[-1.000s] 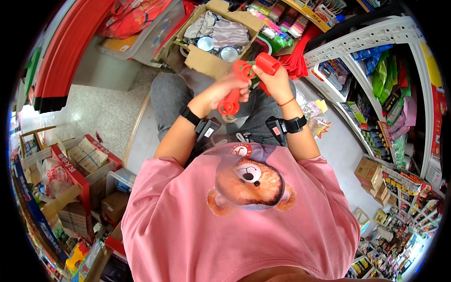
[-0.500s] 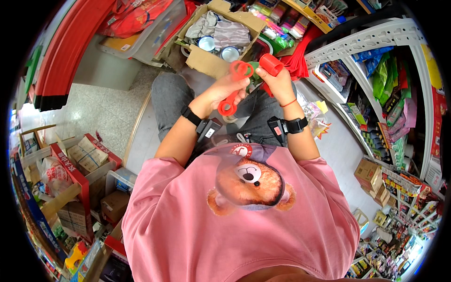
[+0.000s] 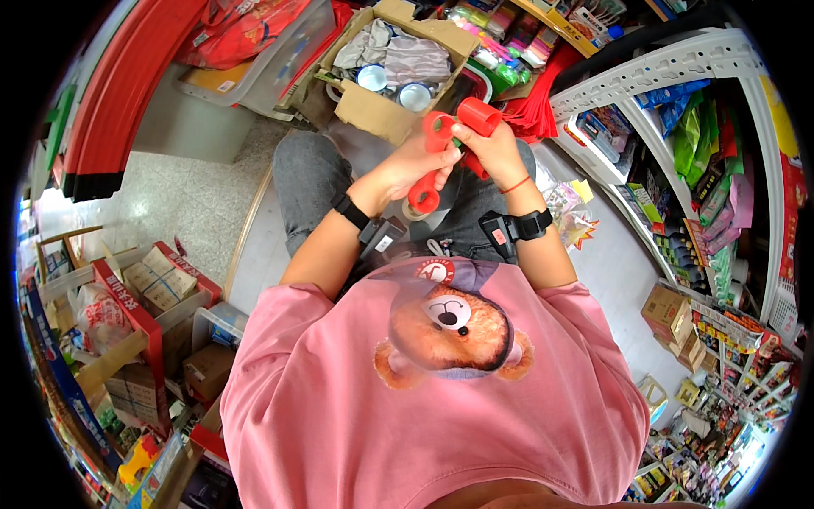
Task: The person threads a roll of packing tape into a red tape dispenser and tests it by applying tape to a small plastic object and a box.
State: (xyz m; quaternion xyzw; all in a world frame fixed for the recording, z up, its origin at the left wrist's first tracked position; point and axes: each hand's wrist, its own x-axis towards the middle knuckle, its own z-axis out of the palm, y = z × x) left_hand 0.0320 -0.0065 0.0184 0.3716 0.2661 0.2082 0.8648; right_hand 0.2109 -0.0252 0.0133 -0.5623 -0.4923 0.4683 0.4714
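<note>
Far left: red-edged cardboard boxes (image 3: pixel 140 288) stacked on floor, well apart from hands. Upper left: long red panels (image 3: pixel 127 93) leaning, clear plastic bin (image 3: pixel 271 59) with red packets just beside them. Centre, above knees: left hand (image 3: pixel 405 170) closed around handle of red tape dispenser (image 3: pixel 430 161), fingers wrapped tight, dispenser upright with round lower end near left wrist and upper wheel end level with right fingertips. Black band with small device on left wrist (image 3: pixel 352 212). Directly right of that: right hand (image 3: pixel 496 153) pinched shut on red cylindrical roll (image 3: pixel 479 116), thumb and fingers clamped on its side, roll touching or just beside dispenser's top; exact contact not resolvable. Thin red string and black watch on right wrist (image 3: pixel 530 225). Both hands held over grey-trousered lap, close together. Just beyond hands: open cardboard box (image 3: pixel 381 106) on floor holding grey cloth and two round tins, near dispenser's top but apart from it. Right of box: packs of green and pink items (image 3: pixel 496 55), then bundle of red tassels (image 3: pixel 538 114). Far right: white metal shelving (image 3: pixel 661 68) loaded with packaged goods, small cardboard boxes (image 3: pixel 670 310) at its foot. Foreground: pink shirt with bear print (image 3: pixel 454 327).
</note>
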